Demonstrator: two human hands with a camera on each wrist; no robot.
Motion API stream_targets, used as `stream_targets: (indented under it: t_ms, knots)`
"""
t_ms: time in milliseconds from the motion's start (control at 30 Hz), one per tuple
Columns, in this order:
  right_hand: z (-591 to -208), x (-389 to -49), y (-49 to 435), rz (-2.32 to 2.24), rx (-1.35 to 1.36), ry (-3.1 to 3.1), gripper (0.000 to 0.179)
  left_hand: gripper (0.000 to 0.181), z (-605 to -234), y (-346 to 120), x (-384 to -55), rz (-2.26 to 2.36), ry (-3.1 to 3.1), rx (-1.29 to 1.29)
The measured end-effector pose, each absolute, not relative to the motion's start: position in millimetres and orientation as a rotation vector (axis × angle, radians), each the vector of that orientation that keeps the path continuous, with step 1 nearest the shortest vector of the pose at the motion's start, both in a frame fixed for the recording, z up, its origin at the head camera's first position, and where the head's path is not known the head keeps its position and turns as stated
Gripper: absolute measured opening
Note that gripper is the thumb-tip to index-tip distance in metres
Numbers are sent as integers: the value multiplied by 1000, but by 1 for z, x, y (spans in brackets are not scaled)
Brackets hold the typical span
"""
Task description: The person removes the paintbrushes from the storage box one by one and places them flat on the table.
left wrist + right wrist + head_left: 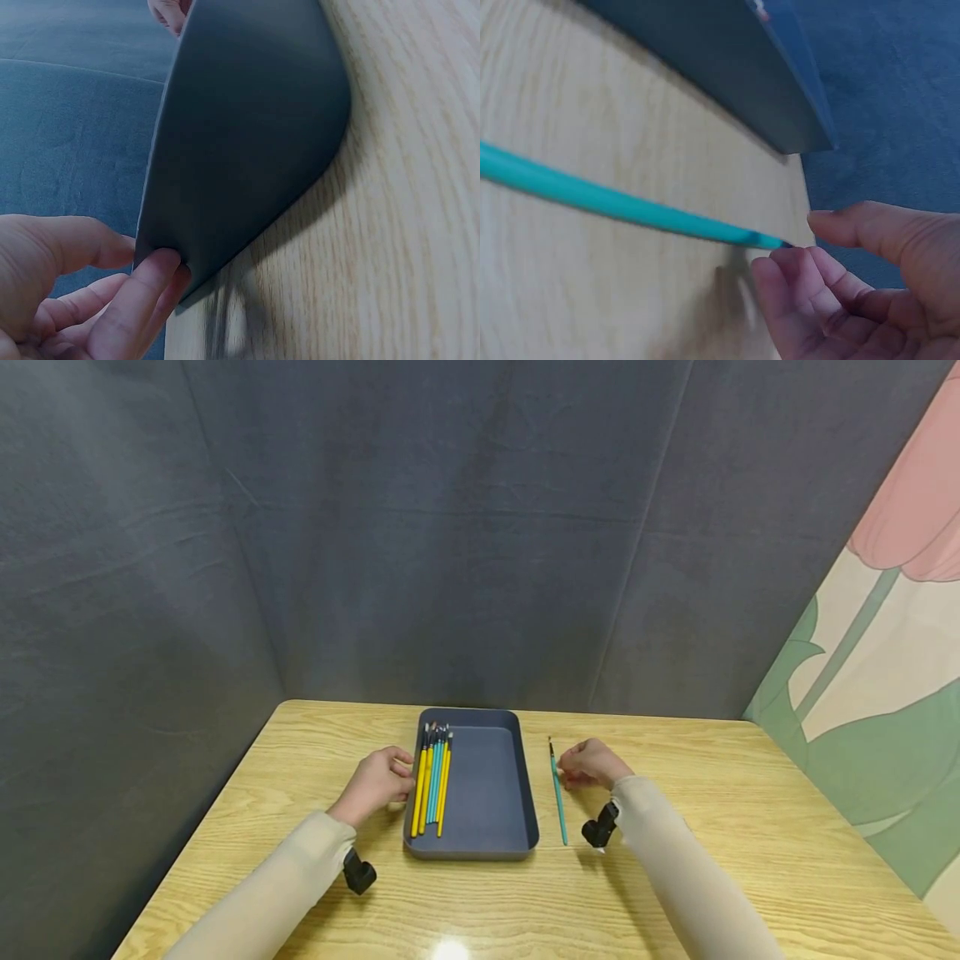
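Observation:
A shallow dark grey tray lies on the table. Along its left side rest several paintbrushes with yellow and teal handles. My left hand holds the tray's left wall, the thumb at the rim and fingertips against the outer side. To the right of the tray lies a single teal paintbrush, its dark bristle end away from me. My right hand is beside the upper part of this brush, with a gap between thumb and fingers; whether the fingertips touch the brush I cannot tell.
The light wooden table extends on both sides of the tray. A dark grey curtain hangs behind its far edge. On the right hangs a floral cloth.

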State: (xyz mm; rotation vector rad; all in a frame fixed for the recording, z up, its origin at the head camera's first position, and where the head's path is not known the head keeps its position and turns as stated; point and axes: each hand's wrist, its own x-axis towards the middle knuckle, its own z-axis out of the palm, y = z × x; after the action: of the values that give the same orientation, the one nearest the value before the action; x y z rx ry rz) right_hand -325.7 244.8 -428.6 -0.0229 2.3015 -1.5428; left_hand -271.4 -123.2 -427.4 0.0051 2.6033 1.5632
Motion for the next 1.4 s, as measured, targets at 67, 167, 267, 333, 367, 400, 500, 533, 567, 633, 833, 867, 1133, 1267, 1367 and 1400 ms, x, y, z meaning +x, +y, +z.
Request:
stream_targets:
  t_ms: [67,167,267,333,367,400,500,533,567,633,833,867,1133,1267,1367,1400]
  knots:
    - [-425,-325,243,-1546,-11,2316,12,35,-428,-123,-272,1563,2606,10]
    - [-415,-320,238,-1550,4,2335,21,36,-429,-124,-272,1568,2604,16]
    - [-404,-316,230,-1550,41,2350,28,36,-429,-124,-271,1566,2605,30]
    - [-399,-314,226,-1554,47,2347,30,36,-429,-124,-271,1565,2604,26]
    - [-397,-314,224,-1558,44,2342,31,36,-429,-124,-271,1566,2602,21]
    - [-395,-314,222,-1562,46,2340,30,36,-429,-124,-271,1565,2604,25]
    - [-389,-315,215,-1581,29,2334,29,35,-430,-123,-271,1564,2605,20]
    - [-387,-315,213,-1591,20,2331,29,35,-430,-123,-271,1564,2604,18]
    - [-386,-314,210,-1604,9,2323,30,35,-430,-123,-271,1563,2605,18]
    - [-382,-313,203,-1623,-16,2312,31,35,-429,-123,-271,1561,2606,20]
    - [-376,-311,178,-1675,-71,2261,32,35,-430,-122,-271,1563,2608,28]
    - [-375,-310,174,-1678,-74,2255,32,35,-430,-122,-271,1562,2609,28]
    - [-368,-306,136,-1654,-84,2239,28,35,-429,-122,-270,1575,2596,24]
    - [-369,-307,116,-1659,-44,2243,25,36,-428,-122,-270,1571,2598,16]
    - [-370,-307,104,-1647,-36,2251,23,36,-428,-122,-270,1568,2600,12]
    - [-370,-307,100,-1645,-32,2253,22,36,-428,-123,-271,1568,2600,13]
